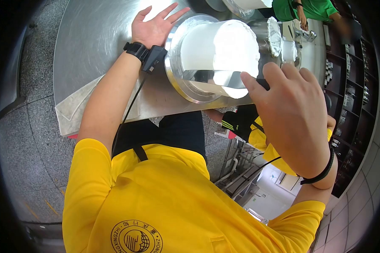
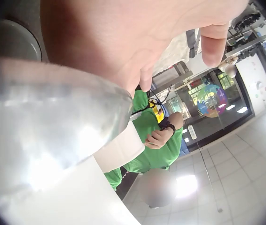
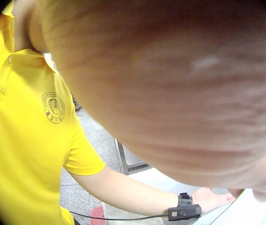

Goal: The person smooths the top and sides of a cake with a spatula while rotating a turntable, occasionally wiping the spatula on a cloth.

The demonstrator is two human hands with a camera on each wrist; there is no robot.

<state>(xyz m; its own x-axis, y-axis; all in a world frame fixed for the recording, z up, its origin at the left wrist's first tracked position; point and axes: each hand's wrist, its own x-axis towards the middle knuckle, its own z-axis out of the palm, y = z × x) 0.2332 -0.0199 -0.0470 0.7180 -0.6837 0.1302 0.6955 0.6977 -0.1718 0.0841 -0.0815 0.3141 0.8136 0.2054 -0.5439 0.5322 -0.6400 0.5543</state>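
A tall white-frosted cake [image 1: 196, 48] with a ragged top edge stands on a round metal turntable [image 1: 173, 82]. My right hand [image 1: 293, 109] grips a palette knife [image 1: 204, 76] by its dark handle, the index finger extended toward the blade. That flat blade lies along the near side of the cake. My left hand [image 1: 153, 31] is palm up with spread fingers, beside the turntable's far left rim, and holds nothing. In the left wrist view, the shiny turntable edge [image 2: 58, 112] is close under this hand. The right wrist view is mostly filled by my right hand [image 3: 180, 93], which hides the knife.
A folded cloth [image 1: 80, 101] lies at the near left corner of the steel table [image 1: 101, 42]. Beyond the cake are another turntable with a ragged white rim [image 1: 274, 38] and a tap [image 1: 310, 36]. A person in green [image 1: 316, 8] stands across the table.
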